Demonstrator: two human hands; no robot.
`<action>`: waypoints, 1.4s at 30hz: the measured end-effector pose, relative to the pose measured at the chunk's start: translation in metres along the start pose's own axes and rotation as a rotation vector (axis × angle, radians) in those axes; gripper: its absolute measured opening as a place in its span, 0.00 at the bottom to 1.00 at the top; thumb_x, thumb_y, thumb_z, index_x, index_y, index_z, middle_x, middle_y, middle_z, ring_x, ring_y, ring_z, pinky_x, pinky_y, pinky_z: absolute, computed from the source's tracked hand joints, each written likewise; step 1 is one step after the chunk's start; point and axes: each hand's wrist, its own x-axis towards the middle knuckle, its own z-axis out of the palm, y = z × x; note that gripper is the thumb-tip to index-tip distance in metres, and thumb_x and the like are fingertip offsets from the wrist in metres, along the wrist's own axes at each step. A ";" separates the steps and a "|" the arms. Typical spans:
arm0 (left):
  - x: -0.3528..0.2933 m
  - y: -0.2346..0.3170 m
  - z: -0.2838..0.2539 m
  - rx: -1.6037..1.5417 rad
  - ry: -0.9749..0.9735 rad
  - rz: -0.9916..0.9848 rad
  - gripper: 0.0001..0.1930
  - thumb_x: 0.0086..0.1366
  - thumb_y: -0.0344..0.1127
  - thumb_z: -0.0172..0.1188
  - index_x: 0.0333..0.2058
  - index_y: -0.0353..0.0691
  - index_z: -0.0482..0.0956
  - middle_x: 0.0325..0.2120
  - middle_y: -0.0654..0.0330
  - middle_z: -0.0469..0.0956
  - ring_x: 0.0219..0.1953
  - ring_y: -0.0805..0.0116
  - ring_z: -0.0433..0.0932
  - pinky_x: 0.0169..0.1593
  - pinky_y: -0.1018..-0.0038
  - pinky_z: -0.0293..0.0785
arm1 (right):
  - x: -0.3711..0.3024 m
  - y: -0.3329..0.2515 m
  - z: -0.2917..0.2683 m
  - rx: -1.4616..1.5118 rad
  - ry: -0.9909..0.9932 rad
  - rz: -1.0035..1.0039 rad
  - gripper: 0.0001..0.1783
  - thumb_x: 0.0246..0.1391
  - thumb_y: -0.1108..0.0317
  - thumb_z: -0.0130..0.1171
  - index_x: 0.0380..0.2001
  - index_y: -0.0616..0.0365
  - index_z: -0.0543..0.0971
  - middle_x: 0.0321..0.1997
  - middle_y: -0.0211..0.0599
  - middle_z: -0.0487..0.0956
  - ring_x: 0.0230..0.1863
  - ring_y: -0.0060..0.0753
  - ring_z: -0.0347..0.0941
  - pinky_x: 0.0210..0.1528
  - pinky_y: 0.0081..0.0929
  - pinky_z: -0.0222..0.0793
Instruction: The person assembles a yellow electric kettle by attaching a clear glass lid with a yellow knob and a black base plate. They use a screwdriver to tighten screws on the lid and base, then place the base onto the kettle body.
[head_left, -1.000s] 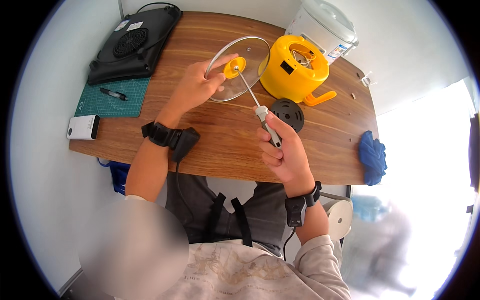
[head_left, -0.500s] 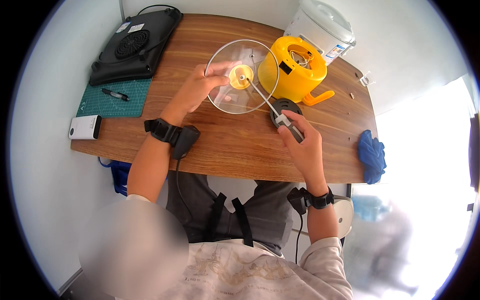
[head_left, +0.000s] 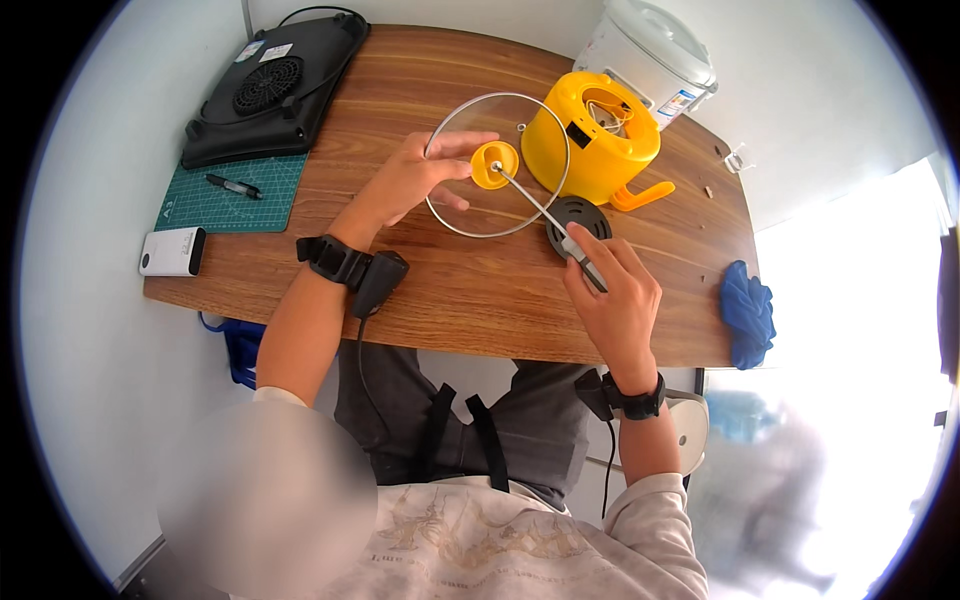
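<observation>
A clear glass lid (head_left: 520, 212) with a metal rim is tilted above the table, a round yellow knob (head_left: 484, 178) at its centre. My left hand (head_left: 412, 180) grips the lid from its left side, thumb against the knob and other fingers partly seen through the glass. In my right hand (head_left: 618, 298) is a screwdriver (head_left: 535, 203) with a grey handle. Its thin metal shaft slants up and left to the middle of the knob, where the tip meets what looks like a screw. Beneath the shaft's lower end lies a dark grey slotted disc (head_left: 577, 215).
Behind the lid stands a yellow pot-shaped housing (head_left: 555, 160) with a handle and loose wires inside, beside a white rice cooker (head_left: 640, 55). To the left are a black fan-backed appliance (head_left: 270, 100), green cutting mat (head_left: 180, 205), pen (head_left: 235, 187) and white power bank (head_left: 172, 252). Blue cloth (head_left: 747, 315) lies right.
The lid has shifted slightly right and nearer and changed its tilt, so the knob's hollow shows more plainly. The screwdriver tip has stayed at the knob's centre, and my right fingers have shifted on the handle.
</observation>
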 end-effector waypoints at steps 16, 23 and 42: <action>0.000 0.001 0.002 0.013 -0.012 0.002 0.26 0.66 0.30 0.54 0.63 0.36 0.72 0.60 0.52 0.74 0.58 0.58 0.77 0.42 0.70 0.87 | 0.001 0.006 0.000 -0.004 -0.013 -0.035 0.21 0.46 0.75 0.69 0.46 0.46 0.85 0.31 0.30 0.78 0.28 0.33 0.76 0.30 0.30 0.73; 0.000 -0.002 0.000 0.088 -0.015 0.034 0.26 0.66 0.29 0.53 0.63 0.38 0.71 0.58 0.52 0.76 0.55 0.62 0.79 0.43 0.72 0.86 | 0.014 0.002 -0.014 -0.101 -0.142 -0.095 0.21 0.51 0.72 0.67 0.50 0.47 0.82 0.32 0.32 0.76 0.29 0.37 0.76 0.29 0.33 0.72; -0.001 -0.005 0.003 0.235 0.102 0.184 0.27 0.69 0.25 0.50 0.67 0.41 0.68 0.60 0.57 0.74 0.54 0.71 0.77 0.50 0.74 0.81 | 0.013 -0.023 0.008 1.089 -0.380 0.849 0.20 0.64 0.66 0.60 0.58 0.58 0.75 0.26 0.26 0.73 0.21 0.18 0.67 0.21 0.19 0.59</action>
